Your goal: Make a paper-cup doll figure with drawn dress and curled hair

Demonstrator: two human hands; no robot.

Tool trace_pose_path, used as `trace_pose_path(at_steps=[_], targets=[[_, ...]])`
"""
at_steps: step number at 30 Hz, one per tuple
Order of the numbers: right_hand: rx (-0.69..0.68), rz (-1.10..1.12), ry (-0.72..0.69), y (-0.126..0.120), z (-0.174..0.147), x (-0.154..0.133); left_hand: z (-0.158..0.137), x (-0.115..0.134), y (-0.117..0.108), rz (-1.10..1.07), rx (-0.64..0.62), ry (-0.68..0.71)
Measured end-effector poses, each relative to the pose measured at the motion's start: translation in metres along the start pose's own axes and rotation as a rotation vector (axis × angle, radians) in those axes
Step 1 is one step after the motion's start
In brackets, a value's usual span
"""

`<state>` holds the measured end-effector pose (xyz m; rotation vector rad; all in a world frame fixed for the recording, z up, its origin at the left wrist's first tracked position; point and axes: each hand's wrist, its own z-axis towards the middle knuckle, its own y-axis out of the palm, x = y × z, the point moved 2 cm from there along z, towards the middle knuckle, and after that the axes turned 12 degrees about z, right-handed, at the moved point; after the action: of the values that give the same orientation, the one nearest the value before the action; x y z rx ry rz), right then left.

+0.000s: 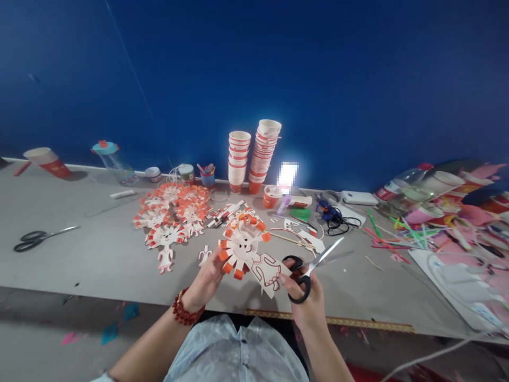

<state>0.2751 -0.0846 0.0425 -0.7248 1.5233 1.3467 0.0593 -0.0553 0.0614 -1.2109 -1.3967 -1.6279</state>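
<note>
A paper lion (243,245) with a curled orange fringe round its face is held up in front of me above the table. My left hand (212,277), below a red bead bracelet, grips the fringe at its left side. A body with arms and feet is drawn on the white paper piece (267,271) joined to the face. My right hand (308,298) pinches that piece's right edge and also holds black-handled scissors (308,273), their blades pointing up and right, away from the paper. A small paper body cutout (205,256) lies just beyond my left hand.
Finished-looking paper lions (170,212) are piled left of centre. Behind stand tall stacks of paper cups (260,159). Another pair of scissors (35,239) lies far left. A blue glue gun (328,209) with a black cord, straws (385,241), and bottles (397,188) occupy the right side.
</note>
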Motion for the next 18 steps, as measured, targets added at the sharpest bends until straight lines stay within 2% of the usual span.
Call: trace_pose_path(at_steps=[6, 9, 12, 15, 18], targets=[[-0.039, -0.119, 0.006, -0.002, 0.008, -0.007, 0.006, 0.019, 0.004, 0.063, 0.081, -0.148], [-0.032, -0.189, 0.001, -0.002, 0.010, -0.011, 0.009, 0.019, 0.006, 0.136, 0.094, -0.192], [0.010, -0.151, -0.023, -0.002, 0.012, -0.011, 0.007, 0.013, 0.009, 0.134, 0.121, -0.206], [0.040, -0.066, -0.044, -0.002, 0.013, -0.010, 0.003, 0.005, 0.008, 0.050, 0.150, -0.114], [0.078, 0.044, -0.016, 0.000, 0.015, -0.010, -0.001, -0.004, 0.004, -0.037, 0.054, 0.045]])
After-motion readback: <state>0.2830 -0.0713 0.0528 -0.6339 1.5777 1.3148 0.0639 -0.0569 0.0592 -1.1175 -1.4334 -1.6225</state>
